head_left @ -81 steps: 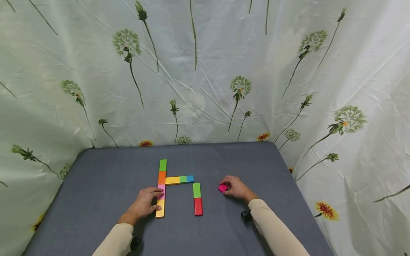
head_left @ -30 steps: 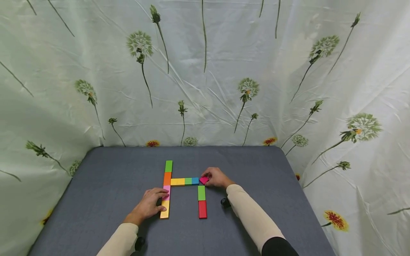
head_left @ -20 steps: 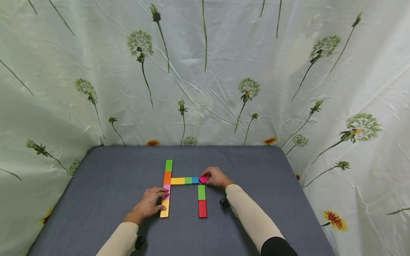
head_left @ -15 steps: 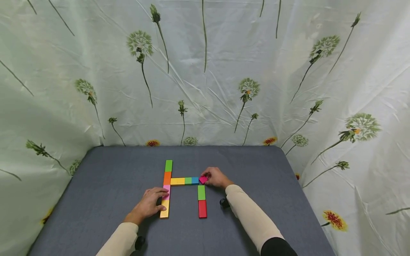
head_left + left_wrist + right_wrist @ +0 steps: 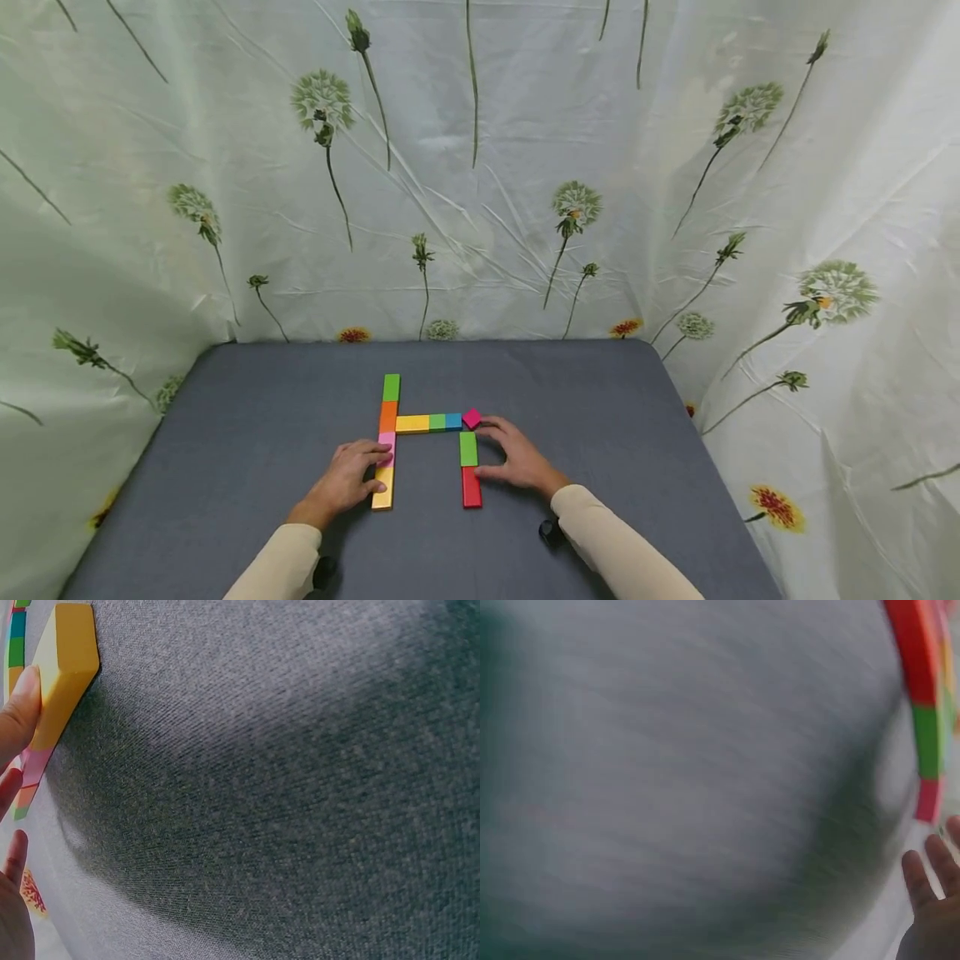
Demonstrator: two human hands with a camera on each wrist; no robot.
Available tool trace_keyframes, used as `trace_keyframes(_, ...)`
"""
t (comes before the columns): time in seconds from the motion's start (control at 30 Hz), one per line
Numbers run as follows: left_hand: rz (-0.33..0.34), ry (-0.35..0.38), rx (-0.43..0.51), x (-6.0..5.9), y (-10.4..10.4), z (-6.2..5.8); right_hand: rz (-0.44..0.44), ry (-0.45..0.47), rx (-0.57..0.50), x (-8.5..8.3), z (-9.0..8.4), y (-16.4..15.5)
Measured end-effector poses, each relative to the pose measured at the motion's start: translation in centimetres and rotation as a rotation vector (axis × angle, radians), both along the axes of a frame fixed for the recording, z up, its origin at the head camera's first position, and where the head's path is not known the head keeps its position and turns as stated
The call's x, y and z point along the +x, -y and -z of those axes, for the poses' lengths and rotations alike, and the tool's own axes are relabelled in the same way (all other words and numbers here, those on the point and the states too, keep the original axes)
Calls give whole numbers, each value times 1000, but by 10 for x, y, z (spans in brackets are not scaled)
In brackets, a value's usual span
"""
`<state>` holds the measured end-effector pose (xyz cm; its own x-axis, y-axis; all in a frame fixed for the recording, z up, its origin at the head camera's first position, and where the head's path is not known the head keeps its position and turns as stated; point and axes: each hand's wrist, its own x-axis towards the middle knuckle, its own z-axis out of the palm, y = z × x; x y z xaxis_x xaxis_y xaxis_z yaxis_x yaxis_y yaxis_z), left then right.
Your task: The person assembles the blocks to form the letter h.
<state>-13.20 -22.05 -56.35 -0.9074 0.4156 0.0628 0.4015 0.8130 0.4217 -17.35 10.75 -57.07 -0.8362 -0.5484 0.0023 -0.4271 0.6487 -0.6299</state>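
Grey felt table (image 5: pixel 247 433) carries your coloured blocks in an unfinished H. Your left hand (image 5: pixel 347 479) rests on the left column, fingers loosely bent, fingertips on the pink block (image 5: pixel 387 439) and thumb against the yellow block (image 5: pixel 381 489); part of both is hidden under your fingers. In the left wrist view only a fingertip (image 5: pixel 21 697) and that yellow block (image 5: pixel 64 664) show, the rest of the hand is cut off at the edge.

Your right hand (image 5: pixel 517 460) lies spread beside the right column, thumb tip at the red block (image 5: pixel 471 487), index reaching toward the magenta block (image 5: pixel 472 418). You hold nothing with it. Whether the index actually touches the magenta block, can't tell. That magenta block sits skewed, corner-on, at the right end of the crossbar just beside the blue block (image 5: pixel 453 421), above the green block (image 5: pixel 468 448).

Right wrist view is badly blurred: red (image 5: pixel 913 652), green (image 5: pixel 928 741) and magenta (image 5: pixel 930 799) smear along the right edge, with only fingertips (image 5: pixel 915 879) visible low in the corner. Both sleeves run out of the bottom of the head view.
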Motion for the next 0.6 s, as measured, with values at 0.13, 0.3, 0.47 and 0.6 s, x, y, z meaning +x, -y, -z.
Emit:
trace_keyframes(0.13,8,-23,-5,2,0,0,-97,-39,48,15,7,-1)
trace_keyframes(0.3,11,-22,-25,6,-2,0,-177,-37,74,24,13,-1)
trace_keyframes(0.47,2,7,-37,10,-3,-1,-176,5,62,26,15,-2)
trace_keyframes(0.6,13,-14,-53,9,-5,-2,-144,52,41,25,14,-3)
